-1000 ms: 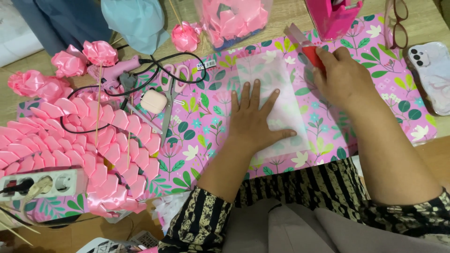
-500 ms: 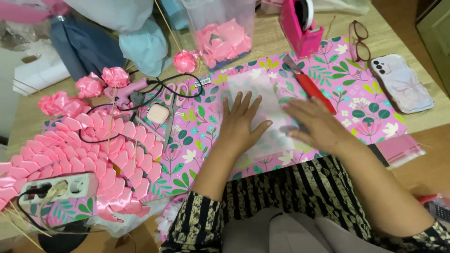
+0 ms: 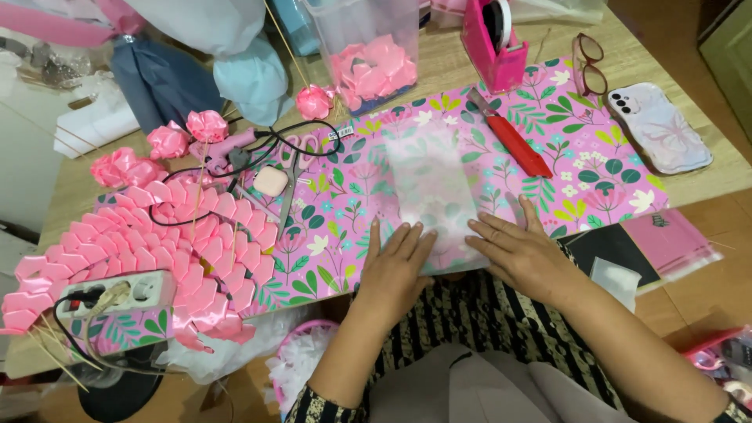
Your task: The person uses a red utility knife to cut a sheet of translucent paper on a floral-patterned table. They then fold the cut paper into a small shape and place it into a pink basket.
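Fingers of both hands (image 3: 462, 262) flat on translucent sheet (image 3: 429, 192).

Counted on the worktop (image 3: 705, 188):
- 2 hands (image 3: 399, 270) at 6 o'clock
- 1 translucent sheet (image 3: 429, 192) at centre
- 1 red utility knife (image 3: 511, 139), 1 pair of glasses (image 3: 589, 66), 1 phone (image 3: 659, 127) at 2 o'clock
- 1 pink tape dispenser (image 3: 492, 47) at 12 o'clock
- 1 pair of scissors (image 3: 291, 176), 1 glue gun (image 3: 227, 150) at 10 o'clock
- 4 pink ribbon roses (image 3: 315, 102) seen loose, 10 to 11 o'clock
- 1 power strip (image 3: 117, 296) at 8 o'clock

Home craft table (image 3: 439, 59) w/ ribbon flowers (image 3: 188, 125)
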